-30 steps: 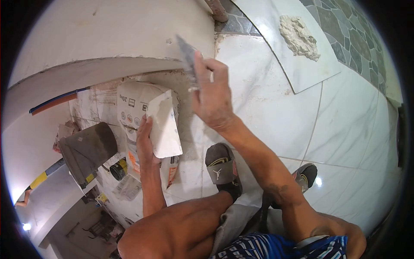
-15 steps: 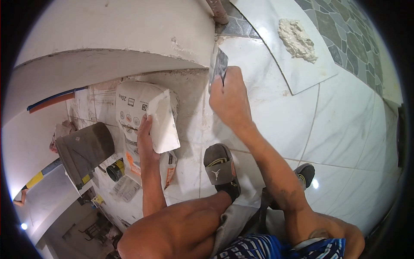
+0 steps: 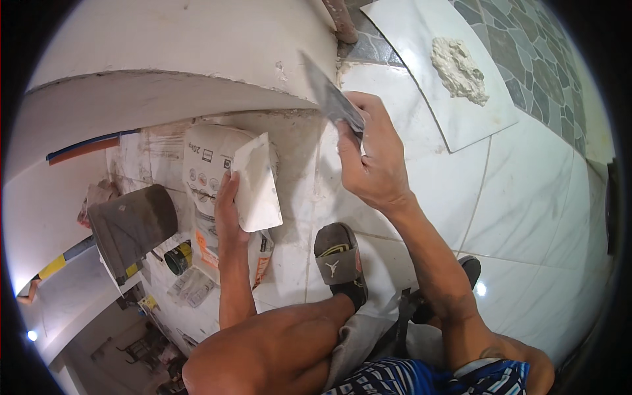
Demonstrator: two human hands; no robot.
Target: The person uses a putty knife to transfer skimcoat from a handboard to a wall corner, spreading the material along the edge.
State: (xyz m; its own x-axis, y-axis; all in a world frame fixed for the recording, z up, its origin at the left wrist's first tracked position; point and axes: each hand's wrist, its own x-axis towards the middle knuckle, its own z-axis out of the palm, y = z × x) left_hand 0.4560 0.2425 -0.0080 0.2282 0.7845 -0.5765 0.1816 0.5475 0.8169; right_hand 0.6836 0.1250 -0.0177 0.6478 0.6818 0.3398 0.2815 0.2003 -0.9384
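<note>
My right hand (image 3: 376,155) is closed around a putty knife (image 3: 328,92). Its grey blade points up and to the left, in front of the low wall's lower edge. In my left hand (image 3: 228,207) is a flat white piece of board or tile (image 3: 259,185), tilted, with the fingers at its left edge and the thumb hidden. Behind that piece stands a white printed bag (image 3: 207,148). At the upper right a lump of off-white paste (image 3: 459,71) lies on a loose white tile (image 3: 440,118), away from both hands.
To the left are a dark bucket (image 3: 135,220), a small dark green can (image 3: 178,259) and a crumpled clear wrapper (image 3: 191,286). The curved white wall (image 3: 197,46) runs along the top. My sandalled foot (image 3: 339,260) rests on the marbled floor tiles (image 3: 520,191).
My right hand has moved slightly right and turned, swinging the putty knife's blade from nearly upright to slanting up-left. My left hand still holds the white piece in nearly the same place.
</note>
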